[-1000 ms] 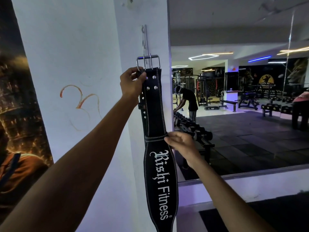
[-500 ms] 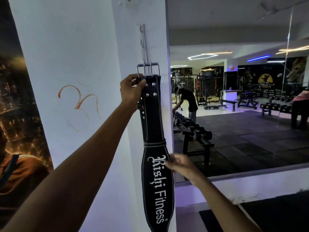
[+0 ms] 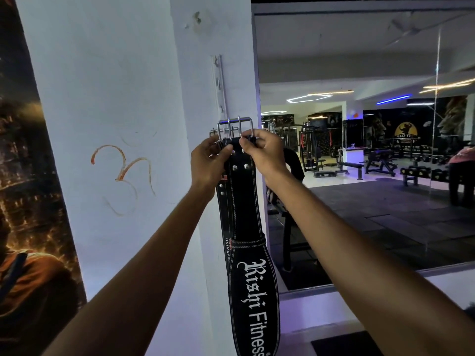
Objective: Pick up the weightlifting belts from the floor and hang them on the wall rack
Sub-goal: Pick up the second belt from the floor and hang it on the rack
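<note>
A black weightlifting belt (image 3: 245, 209) printed "Rishi Fitness" hangs down the white pillar, its steel buckle (image 3: 235, 125) at the bottom of a narrow metal hook rack (image 3: 219, 83) screwed to the pillar. My left hand (image 3: 208, 163) grips the belt's top from the left, just under the buckle. My right hand (image 3: 264, 155) pinches the same top end from the right. A second black belt (image 3: 223, 199) hangs behind the first one, with only its left edge showing. Whether the buckle sits on a hook is hidden.
A large wall mirror (image 3: 372, 150) fills the right side and reflects the gym with benches, dumbbell racks and people. A dark poster (image 3: 28, 201) covers the wall at the left. A white ledge (image 3: 321, 317) runs below the mirror.
My right hand has left the belt's middle and risen to the top end beside my left hand. The belt's buckle now sits lower on the rack, and a second belt shows behind it.
</note>
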`<state>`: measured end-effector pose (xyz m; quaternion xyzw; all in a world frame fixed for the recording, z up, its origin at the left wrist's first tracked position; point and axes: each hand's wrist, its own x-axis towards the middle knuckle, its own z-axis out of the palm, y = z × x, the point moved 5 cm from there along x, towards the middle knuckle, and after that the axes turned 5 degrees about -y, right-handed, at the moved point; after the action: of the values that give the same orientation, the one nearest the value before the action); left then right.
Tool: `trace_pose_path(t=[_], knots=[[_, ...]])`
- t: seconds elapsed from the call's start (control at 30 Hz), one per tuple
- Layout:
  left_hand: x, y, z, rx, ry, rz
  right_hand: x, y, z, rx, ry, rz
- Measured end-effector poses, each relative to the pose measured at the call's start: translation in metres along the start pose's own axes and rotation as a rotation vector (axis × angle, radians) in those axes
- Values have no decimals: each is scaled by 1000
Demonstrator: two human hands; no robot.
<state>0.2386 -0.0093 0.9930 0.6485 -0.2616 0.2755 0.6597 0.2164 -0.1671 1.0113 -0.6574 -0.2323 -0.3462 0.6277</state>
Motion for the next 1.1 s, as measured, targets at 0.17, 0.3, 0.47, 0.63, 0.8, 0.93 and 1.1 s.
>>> trace_pose_path(t=[0.17, 0.3, 0.47, 0.63, 0.8, 0.93, 1.1], knots=[[-27, -18, 6, 69, -112, -26, 2, -9, -6, 44, 67, -24], [-83, -75, 14, 101, -259, -140, 6, -17, -18, 76, 107, -33], [-137, -111, 15, -40, -214, -200, 6, -10, -24, 81, 126, 1], [-171, -144, 16, 52, -292, -283, 1, 2, -27, 113, 131, 36], [-180, -166, 13, 169, -368, -335, -5, 13, -29, 97, 117, 56], [-155, -150, 5, 151, -260, -303, -10, 18, -28, 91, 107, 73], [-149, -142, 9, 163, -358, -287, -13, 12, -27, 131, 120, 67]])
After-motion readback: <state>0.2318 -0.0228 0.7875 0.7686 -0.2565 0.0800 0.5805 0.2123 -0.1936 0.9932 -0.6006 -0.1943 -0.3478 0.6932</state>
